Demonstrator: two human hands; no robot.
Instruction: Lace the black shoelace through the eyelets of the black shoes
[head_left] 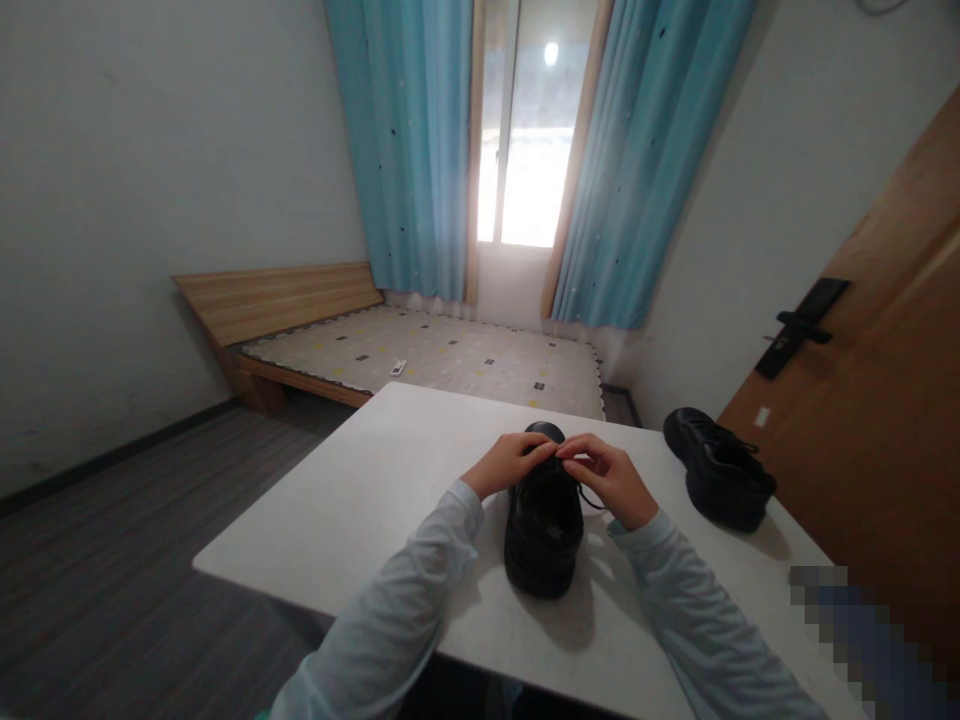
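Head view: a black shoe (pixel 544 530) stands mid-tabletop, heel toward the near edge. Both hands meet over its laces (pixel 581 490): the left hand (pixel 510 462) and right hand (pixel 609 478) each pinch lace ends. A second black shoe (pixel 718 468) rests near the white table's (pixel 360 500) right edge.

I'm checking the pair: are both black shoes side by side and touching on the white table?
No: the shoe under the left hand and right hand stands apart from the second shoe near the table edge.
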